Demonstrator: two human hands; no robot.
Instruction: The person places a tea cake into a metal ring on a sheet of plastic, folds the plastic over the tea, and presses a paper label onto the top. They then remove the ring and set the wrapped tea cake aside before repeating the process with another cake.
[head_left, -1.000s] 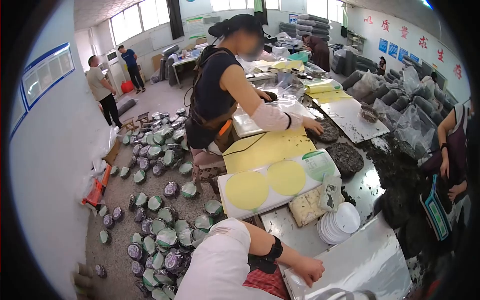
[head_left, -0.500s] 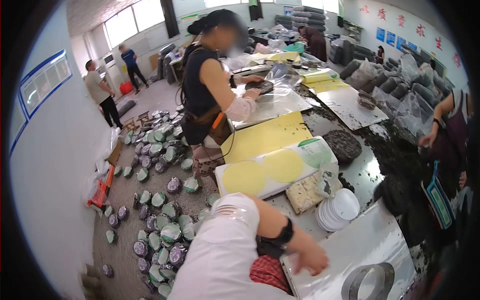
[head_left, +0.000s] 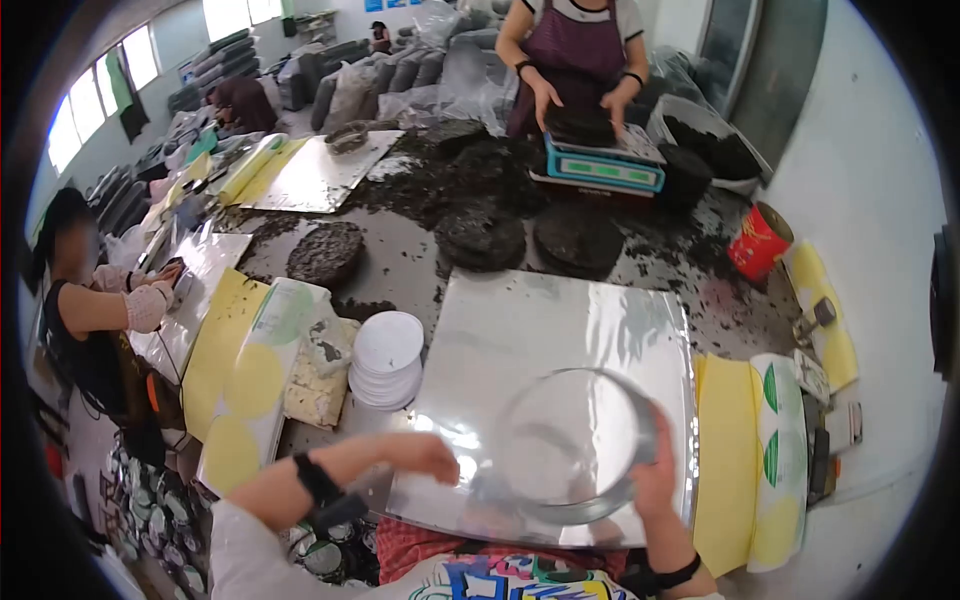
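Note:
A wide metal ring [head_left: 575,515], blurred by motion, is tilted over a shiny metal-faced board [head_left: 560,305]. My right hand [head_left: 655,465] grips the ring's right side, fingers wrapped round its wall. Above the board's left part, my left hand [head_left: 430,458] is loosely curled, with nothing visible in it. A stack of white discs [head_left: 388,345] stands beyond my left hand, beside the board. Dark round cakes of pressed material [head_left: 480,235] lie at the board's far edge.
Across the table a co-worker's hands [head_left: 545,100] hold a dark mass at a digital scale [head_left: 605,172]. Another person works at left. Yellow-and-white printed sheets [head_left: 725,460] flank the board, with a red tin [head_left: 760,240] at right. Wrapped packages [head_left: 160,520] cover the floor at left.
My view has swung right, toward the board and the scale. My right hand has come into view, gripping the metal ring, which lay on the board before.

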